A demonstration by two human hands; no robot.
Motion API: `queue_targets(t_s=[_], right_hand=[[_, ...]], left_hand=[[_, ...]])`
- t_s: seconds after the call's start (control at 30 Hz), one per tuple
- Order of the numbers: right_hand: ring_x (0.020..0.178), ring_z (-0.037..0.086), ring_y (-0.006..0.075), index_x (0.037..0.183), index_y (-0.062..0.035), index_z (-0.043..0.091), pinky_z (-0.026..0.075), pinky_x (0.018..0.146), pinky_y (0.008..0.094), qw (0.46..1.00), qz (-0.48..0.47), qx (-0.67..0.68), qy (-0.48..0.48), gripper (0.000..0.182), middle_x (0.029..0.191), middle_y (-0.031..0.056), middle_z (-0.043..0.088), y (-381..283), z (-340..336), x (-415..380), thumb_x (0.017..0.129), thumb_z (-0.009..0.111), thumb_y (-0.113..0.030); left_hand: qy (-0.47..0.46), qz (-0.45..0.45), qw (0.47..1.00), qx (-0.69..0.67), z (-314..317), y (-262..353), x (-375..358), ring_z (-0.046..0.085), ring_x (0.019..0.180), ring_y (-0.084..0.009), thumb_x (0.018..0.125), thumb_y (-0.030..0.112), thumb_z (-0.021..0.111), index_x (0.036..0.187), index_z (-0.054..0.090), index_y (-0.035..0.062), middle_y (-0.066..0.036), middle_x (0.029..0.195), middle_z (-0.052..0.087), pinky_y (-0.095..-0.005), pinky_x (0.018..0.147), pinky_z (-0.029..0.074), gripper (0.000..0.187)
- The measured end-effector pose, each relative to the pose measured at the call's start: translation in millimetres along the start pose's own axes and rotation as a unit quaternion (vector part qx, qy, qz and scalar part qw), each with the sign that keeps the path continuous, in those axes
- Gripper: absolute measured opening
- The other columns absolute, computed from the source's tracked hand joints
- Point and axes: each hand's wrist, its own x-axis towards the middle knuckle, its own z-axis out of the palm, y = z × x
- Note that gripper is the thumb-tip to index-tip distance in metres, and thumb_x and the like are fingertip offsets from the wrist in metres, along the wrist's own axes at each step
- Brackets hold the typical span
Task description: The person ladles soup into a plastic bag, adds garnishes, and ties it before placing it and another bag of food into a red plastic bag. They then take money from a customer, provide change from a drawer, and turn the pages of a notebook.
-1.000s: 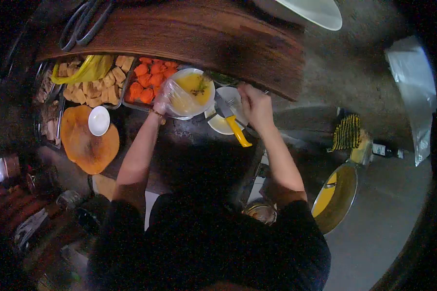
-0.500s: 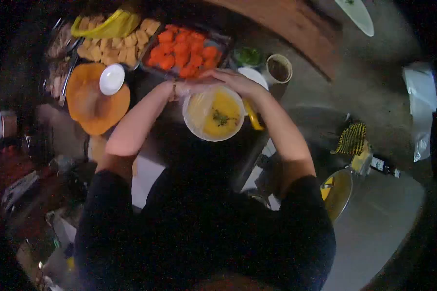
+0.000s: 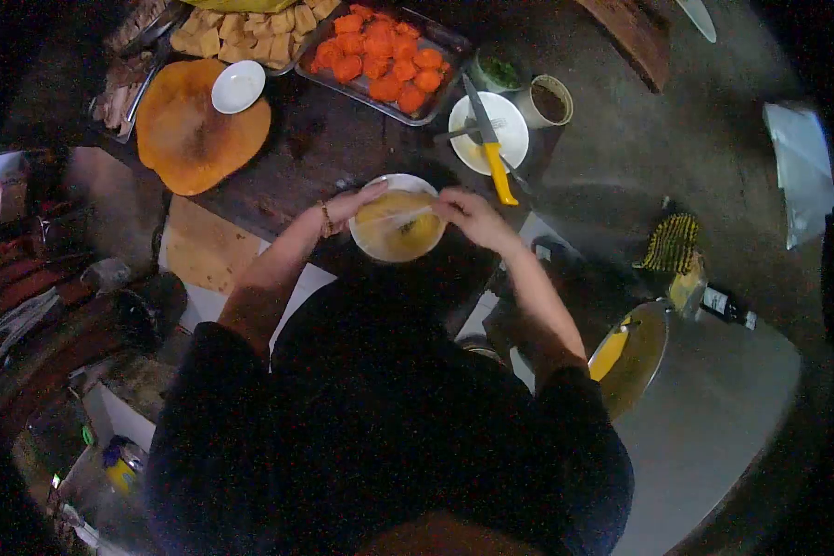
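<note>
Head view: a knife [image 3: 499, 173] lies across a plate [image 3: 511, 113], above and right of your bowl [image 3: 403, 182], mid-frame. Your left hand [image 3: 355, 203] touches its left rim, grip unclear; your right hand [image 3: 473, 219], fingers closed, pinches plastic film [image 3: 394, 219]. The bowl's mouth faces up; the film's crease runs left-right.

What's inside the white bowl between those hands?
Yellow food with a dark patch, partly under clear plastic. The bottom of the white bowl is covered by the food.

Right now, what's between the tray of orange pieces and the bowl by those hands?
Just bare dark tabletop lies between the tray and the bowl; the head view shows it.
</note>
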Motion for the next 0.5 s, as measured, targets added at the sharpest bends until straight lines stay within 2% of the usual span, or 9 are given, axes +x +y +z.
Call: queue_targets(t_s=[0.1,0.2,0.23,0.27,0.33,0.37,0.43,0.47,0.5], right_hand=[[0.069,0.05,0.0139,0.088,-0.0018,0.056,0.041,0.065,0.0276,0.996,0.028,-0.002,0.082,0.019,0.071,0.0051,0.053,-8,31,5,0.088,0.05,-0.019],[0.068,0.052,0.0108,0.085,-0.004,0.058,0.041,0.061,0.0265,0.982,0.122,0.058,0.132,0.018,0.071,0.0028,0.055,-17,39,23,0.087,0.051,-0.021],[0.065,0.051,0.0095,0.082,-0.0047,0.058,0.04,0.057,0.0256,0.955,0.132,0.176,0.197,0.018,0.069,0.0009,0.054,-20,39,31,0.086,0.053,-0.021],[0.062,0.049,0.0082,0.079,-0.0053,0.057,0.038,0.053,0.0247,0.911,0.139,0.291,0.258,0.018,0.067,-0.0009,0.052,-22,37,38,0.085,0.055,-0.022],[0.061,0.048,0.0073,0.078,-0.0058,0.057,0.036,0.05,0.0241,0.901,0.159,0.323,0.24,0.018,0.066,-0.0017,0.052,-18,23,51,0.085,0.056,-0.023],[0.059,0.047,0.0063,0.077,-0.0063,0.057,0.034,0.047,0.0235,0.89,0.18,0.357,0.222,0.019,0.065,-0.0025,0.052,-19,19,54,0.084,0.057,-0.023],[0.058,0.046,0.0062,0.077,-0.0068,0.057,0.033,0.045,0.0229,0.895,0.164,0.36,0.206,0.018,0.065,-0.0027,0.051,-27,22,56,0.084,0.058,-0.024],[0.057,0.045,0.0061,0.078,-0.0073,0.057,0.032,0.044,0.0223,0.9,0.152,0.362,0.186,0.018,0.065,-0.0029,0.051,-33,25,56,0.084,0.058,-0.025],[0.057,0.045,0.0061,0.078,-0.0073,0.057,0.032,0.044,0.0223,0.901,0.147,0.363,0.188,0.018,0.065,-0.0029,0.051,-41,29,58,0.084,0.058,-0.025]], left_hand=[[0.167,0.02,0.972,0.161,-63,-53,66,0.056,0.101,-0.021,0.066,0.071,0.052,0.109,0.056,-0.004,-0.015,0.109,0.058,-0.0318,0.083,0.045,0.087],[0.221,0.106,0.923,0.296,-93,-56,95,0.058,0.098,-0.0236,0.058,0.077,0.053,0.1,0.059,-0.0077,-0.021,0.102,0.06,-0.0341,0.081,0.045,0.095],[0.245,-0.045,0.896,0.368,-40,5,25,0.054,0.103,-0.0295,0.059,0.073,0.056,0.11,0.053,-0.0073,-0.028,0.107,0.054,-0.0362,0.086,0.042,0.095],[0.245,-0.043,0.895,0.369,-26,1,14,0.054,0.103,-0.0295,0.059,0.073,0.056,0.11,0.053,-0.0073,-0.028,0.107,0.054,-0.0362,0.086,0.042,0.095],[0.384,0.269,0.764,0.444,-8,-5,-1,0.043,0.115,-0.029,0.081,0.053,0.049,0.124,0.041,-0.0016,-0.027,0.121,0.044,-0.0362,0.098,0.033,0.07],[0.383,0.272,0.762,0.446,11,-11,-11,0.043,0.115,-0.029,0.081,0.053,0.049,0.124,0.041,-0.0016,-0.027,0.121,0.044,-0.0362,0.098,0.033,0.07],[0.373,0.452,0.621,0.52,52,-26,-26,0.044,0.112,-0.033,0.083,0.043,0.051,0.121,0.042,-0.0016,-0.025,0.118,0.046,-0.0365,0.097,0.034,0.06],[0.373,0.453,0.62,0.521,50,-35,-8,0.044,0.112,-0.033,0.083,0.043,0.051,0.121,0.042,-0.0016,-0.025,0.118,0.046,-0.0365,0.097,0.034,0.06],[0.326,0.473,0.74,0.35,38,-50,24,0.045,0.109,-0.0351,0.082,0.036,0.053,0.12,0.042,-0.0022,-0.024,0.117,0.046,-0.0376,0.096,0.035,0.055]])
